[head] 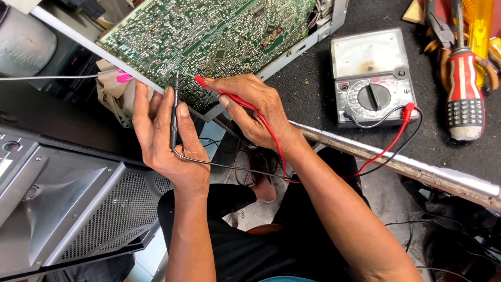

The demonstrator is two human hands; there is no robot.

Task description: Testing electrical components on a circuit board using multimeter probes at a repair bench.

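Head view, left hand (167,136) gripping black probe (174,112), right hand (255,109) pinching red probe (222,93), circuit board (209,36) edge

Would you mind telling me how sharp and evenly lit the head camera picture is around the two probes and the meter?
In the head view, the left hand with the black probe and the right hand with the red probe are sharp under soft, even light; the circuit board shows fine detail; the meter face is pale and washed out; straight edges bow slightly toward the frame's borders.
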